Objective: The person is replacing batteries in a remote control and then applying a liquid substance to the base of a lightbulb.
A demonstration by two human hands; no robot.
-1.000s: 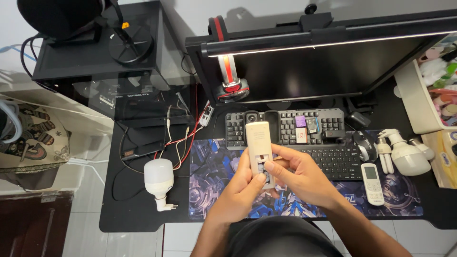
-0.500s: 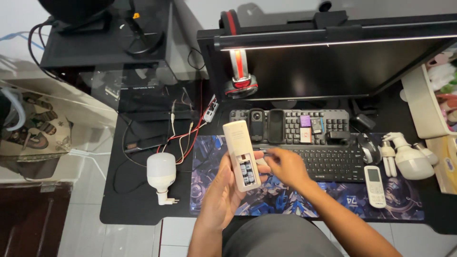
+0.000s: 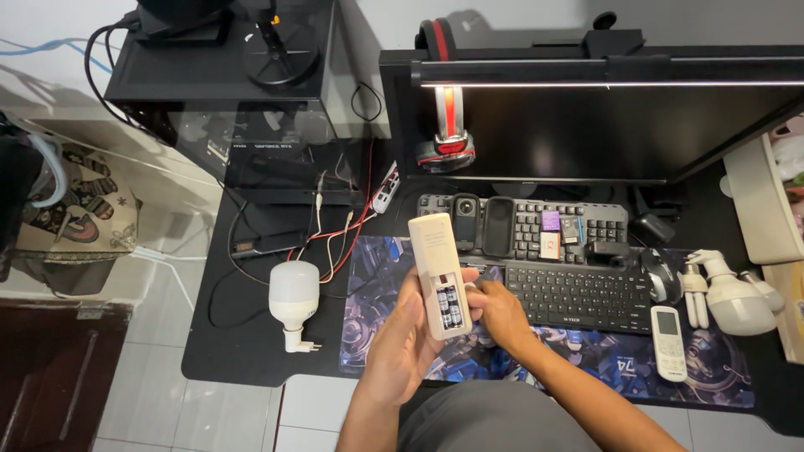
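Observation:
My left hand [image 3: 400, 335] grips a long cream remote control [image 3: 437, 268] held back side up over the desk mat. Its battery bay is uncovered and two batteries [image 3: 448, 305] sit inside. My right hand [image 3: 501, 311] is at the remote's right side, fingertips touching next to the battery bay. I cannot tell whether it holds anything small.
A patterned desk mat [image 3: 377, 276] carries a small black keyboard [image 3: 578, 293]. A second keyboard [image 3: 523, 224] behind bears small gadgets. A white bulb lamp [image 3: 293, 297] lies left among cables. A white remote [image 3: 670, 341], mouse [image 3: 662, 285] and white bulbs [image 3: 729, 297] sit right. A monitor [image 3: 603, 125] stands behind.
The remote has tilted and shifted left in my left hand, its open battery bay now facing up. My right hand has dropped from the remote's lower end to beside the bay.

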